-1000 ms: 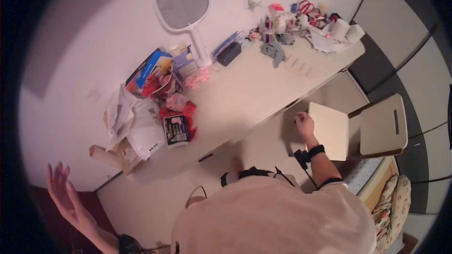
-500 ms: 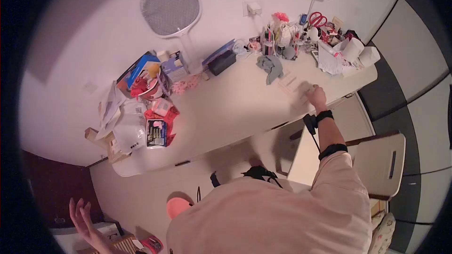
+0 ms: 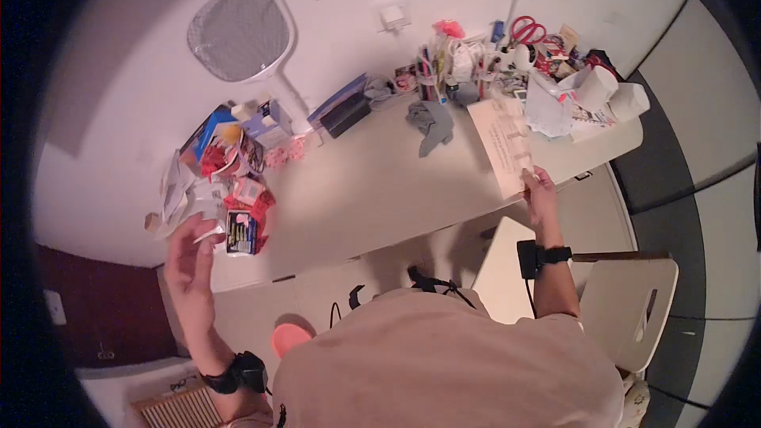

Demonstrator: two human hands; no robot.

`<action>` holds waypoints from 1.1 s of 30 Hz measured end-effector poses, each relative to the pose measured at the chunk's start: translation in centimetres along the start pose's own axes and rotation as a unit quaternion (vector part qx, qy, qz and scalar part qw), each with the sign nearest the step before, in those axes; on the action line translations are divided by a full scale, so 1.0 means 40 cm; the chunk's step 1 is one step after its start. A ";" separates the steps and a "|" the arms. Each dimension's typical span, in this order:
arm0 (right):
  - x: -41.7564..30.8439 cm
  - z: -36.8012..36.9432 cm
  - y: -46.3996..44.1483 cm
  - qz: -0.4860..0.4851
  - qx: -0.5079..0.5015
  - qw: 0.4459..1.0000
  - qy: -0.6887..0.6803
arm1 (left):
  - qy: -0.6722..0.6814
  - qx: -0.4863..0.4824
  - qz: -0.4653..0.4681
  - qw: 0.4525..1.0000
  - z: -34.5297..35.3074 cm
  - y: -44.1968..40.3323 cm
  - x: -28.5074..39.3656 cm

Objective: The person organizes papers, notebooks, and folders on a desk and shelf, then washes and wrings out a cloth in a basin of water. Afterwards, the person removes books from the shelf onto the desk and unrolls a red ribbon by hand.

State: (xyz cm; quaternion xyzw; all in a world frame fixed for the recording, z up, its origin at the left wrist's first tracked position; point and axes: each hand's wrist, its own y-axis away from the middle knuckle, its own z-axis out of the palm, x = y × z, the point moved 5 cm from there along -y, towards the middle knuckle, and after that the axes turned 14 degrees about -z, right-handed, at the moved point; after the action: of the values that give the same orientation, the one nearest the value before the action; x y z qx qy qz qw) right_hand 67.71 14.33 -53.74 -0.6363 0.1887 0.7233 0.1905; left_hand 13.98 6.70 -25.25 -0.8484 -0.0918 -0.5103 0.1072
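Note:
A printed, pale pinkish sheet of paper (image 3: 501,143) is pinched by its near corner in my right hand (image 3: 541,190). The sheet is tilted up over the right half of the desk, close to a crumpled grey cloth (image 3: 432,127). At the left end of the desk my left hand (image 3: 190,257) reaches over the pile, fingers curved and apart from the thumb. It is nearest to a white plastic bag (image 3: 208,200) and a dark flat pack (image 3: 241,232); whether it touches the bag I cannot tell.
Cups of pens (image 3: 432,79), red-handled scissors (image 3: 528,30) and a white paper roll (image 3: 598,87) crowd the desk's back right. A mosquito racket (image 3: 242,32) leans on the wall. Behind the desk edge stand a chair (image 3: 630,309) and a pink stool or bin (image 3: 292,339).
My right hand has lifted the sheet from lying flat on the desk. My left hand has risen from low at the left to the pile. The view has shifted slightly.

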 end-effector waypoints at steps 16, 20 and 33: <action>-0.262 0.788 0.440 -0.073 -0.472 0.870 -0.120 | 0.126 -0.059 -0.160 0.977 0.175 -0.194 -0.180; -0.252 0.880 0.498 -0.057 -0.487 0.867 -0.083 | 0.176 0.028 -0.154 0.972 0.064 -0.182 -0.234; -0.206 1.012 0.582 -0.050 -0.550 0.832 -0.056 | 0.088 0.185 -0.031 0.978 -0.039 -0.134 -0.321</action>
State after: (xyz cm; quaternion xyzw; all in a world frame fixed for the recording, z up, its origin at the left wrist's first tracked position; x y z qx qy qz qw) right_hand 22.32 14.98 -40.05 -0.6032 -0.2830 0.7315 -0.1446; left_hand 5.31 10.83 -35.43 -0.7622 -0.2011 -0.5605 0.2540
